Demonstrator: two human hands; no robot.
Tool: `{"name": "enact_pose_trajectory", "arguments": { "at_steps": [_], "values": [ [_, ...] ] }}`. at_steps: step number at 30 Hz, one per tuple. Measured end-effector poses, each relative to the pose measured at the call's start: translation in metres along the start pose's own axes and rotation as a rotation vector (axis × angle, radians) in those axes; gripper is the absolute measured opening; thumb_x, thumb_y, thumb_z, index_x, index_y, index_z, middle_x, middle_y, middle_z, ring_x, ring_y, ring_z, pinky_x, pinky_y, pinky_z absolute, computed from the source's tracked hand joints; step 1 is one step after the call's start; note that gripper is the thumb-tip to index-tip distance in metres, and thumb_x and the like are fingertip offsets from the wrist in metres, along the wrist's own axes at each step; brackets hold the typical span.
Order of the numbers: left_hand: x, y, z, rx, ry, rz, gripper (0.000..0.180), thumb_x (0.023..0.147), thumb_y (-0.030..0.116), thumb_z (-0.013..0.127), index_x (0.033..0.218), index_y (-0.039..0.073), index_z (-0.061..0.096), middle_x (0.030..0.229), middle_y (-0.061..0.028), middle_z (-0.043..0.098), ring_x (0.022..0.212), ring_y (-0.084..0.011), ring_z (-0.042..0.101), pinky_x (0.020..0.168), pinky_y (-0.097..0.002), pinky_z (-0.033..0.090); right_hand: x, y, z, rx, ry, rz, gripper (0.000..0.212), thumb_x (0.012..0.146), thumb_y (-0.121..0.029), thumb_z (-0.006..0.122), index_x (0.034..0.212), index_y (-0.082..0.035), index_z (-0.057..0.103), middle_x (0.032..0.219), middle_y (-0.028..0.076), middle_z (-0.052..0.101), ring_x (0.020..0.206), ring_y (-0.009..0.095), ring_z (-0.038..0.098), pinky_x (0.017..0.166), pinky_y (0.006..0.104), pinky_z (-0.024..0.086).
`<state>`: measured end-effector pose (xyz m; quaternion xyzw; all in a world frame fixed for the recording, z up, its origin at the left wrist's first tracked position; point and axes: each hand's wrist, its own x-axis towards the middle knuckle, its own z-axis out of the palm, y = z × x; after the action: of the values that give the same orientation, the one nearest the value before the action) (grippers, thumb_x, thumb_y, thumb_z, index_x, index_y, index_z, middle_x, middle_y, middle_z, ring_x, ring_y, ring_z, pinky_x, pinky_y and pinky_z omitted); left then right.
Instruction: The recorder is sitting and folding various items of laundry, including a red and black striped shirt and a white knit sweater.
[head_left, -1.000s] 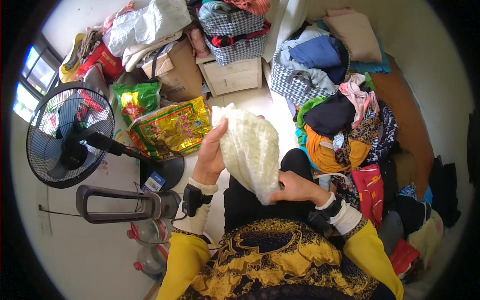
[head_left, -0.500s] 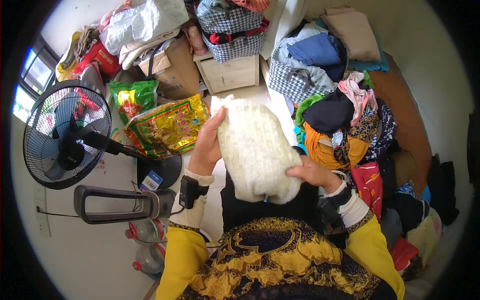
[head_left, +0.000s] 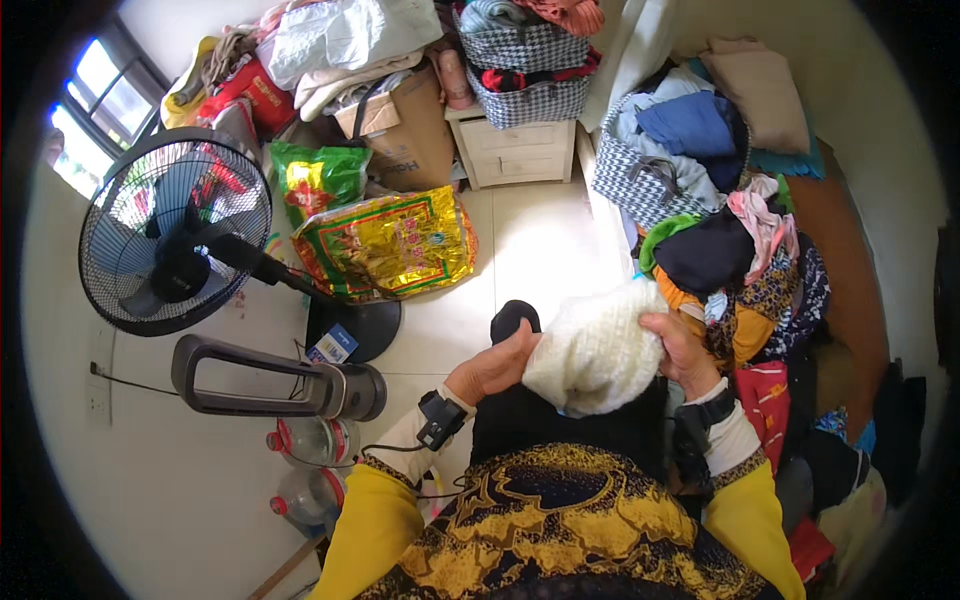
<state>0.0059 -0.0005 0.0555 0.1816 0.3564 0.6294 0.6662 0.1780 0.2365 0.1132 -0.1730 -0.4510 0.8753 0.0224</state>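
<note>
Above my lap, a fuzzy white knitted hat [head_left: 597,348] is held between my two hands, its rounded, bunched shape lying tilted. My left hand [head_left: 493,366] grips its left edge, thumb on top and the other fingers partly behind it. On the other side, my right hand [head_left: 684,350] pinches the upper right edge with the thumb in front; its remaining fingers are hidden by the knit. Just right of the hat lies a heap of mixed clothes [head_left: 705,250].
A standing fan [head_left: 175,235] and a grey bladeless fan [head_left: 265,385] stand left, near plastic bottles [head_left: 310,495]. Shiny gold and green bags [head_left: 390,245] lie beyond. A houndstooth basket [head_left: 640,185] full of clothes stands far right, a white drawer cabinet [head_left: 515,150] at the back.
Both hands have moved right, and the view has shifted. The knitted hat, stretched long and flat before, is now shorter, rounder and lower right.
</note>
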Motion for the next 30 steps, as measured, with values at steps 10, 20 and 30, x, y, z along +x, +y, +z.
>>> {"name": "enact_pose_trajectory", "arguments": {
  "at_steps": [10,20,30],
  "values": [
    [0.011,0.018,0.024,0.078,0.064,0.103,0.073,0.088,0.019,0.074,0.147,0.004,0.035,0.139,-0.0127,0.051,0.129,-0.0261,0.050,0.108,-0.0423,0.043,0.012,-0.002,0.016,0.011,-0.046,-0.005,0.045,0.091,-0.019,0.057,0.130,0.004,0.053,0.118,0.014,0.065,0.107,0.022,0.065,0.094,0.0360,0.053],
    [0.016,0.009,0.022,0.009,0.081,0.118,0.060,0.097,0.026,0.064,0.145,0.002,0.038,0.139,-0.0112,0.051,0.127,-0.0238,0.052,0.107,-0.0400,0.044,0.003,0.007,-0.004,-0.213,0.054,-0.033,0.051,0.092,-0.024,0.064,0.134,0.002,0.051,0.124,0.010,0.062,0.110,0.017,0.061,0.094,0.0315,0.049],
    [0.031,0.022,0.017,-0.140,0.168,0.237,0.049,0.099,0.022,0.058,0.140,-0.001,0.042,0.136,-0.0141,0.055,0.123,-0.0260,0.056,0.105,-0.0414,0.047,0.018,-0.002,-0.003,-0.289,0.105,-0.199,0.047,0.094,-0.019,0.063,0.134,0.002,0.050,0.122,0.008,0.062,0.109,0.014,0.059,0.095,0.0306,0.048]
  ]
}}
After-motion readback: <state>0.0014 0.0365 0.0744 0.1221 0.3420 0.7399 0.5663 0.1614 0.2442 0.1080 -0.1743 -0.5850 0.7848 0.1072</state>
